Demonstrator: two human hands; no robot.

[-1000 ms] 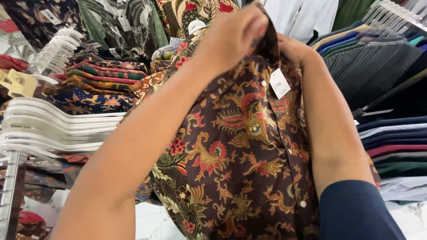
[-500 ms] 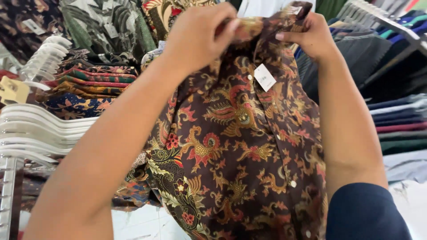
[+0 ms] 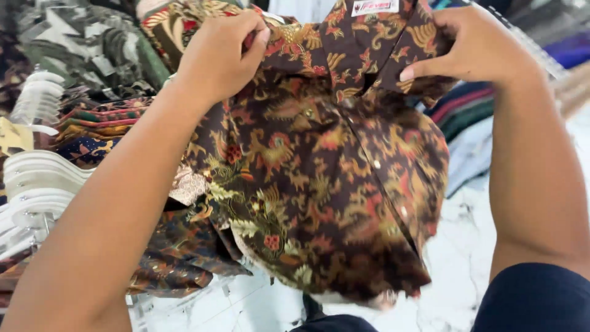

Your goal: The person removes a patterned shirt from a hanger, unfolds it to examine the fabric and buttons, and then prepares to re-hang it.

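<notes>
Since the earlier frame, both hands have spread apart along the collar, and the shirt (image 3: 326,178) now hangs front-on with its button row showing. Left hand (image 3: 221,58) pinches the collar's left side, fingers closed on the cloth. Right hand (image 3: 476,46) pinches the right side, thumb in front. Shirt: brown with a red and gold pattern, held up before racks of white hangers (image 3: 31,184) and folded clothes (image 3: 98,126), above a pale marble floor (image 3: 467,258).
</notes>
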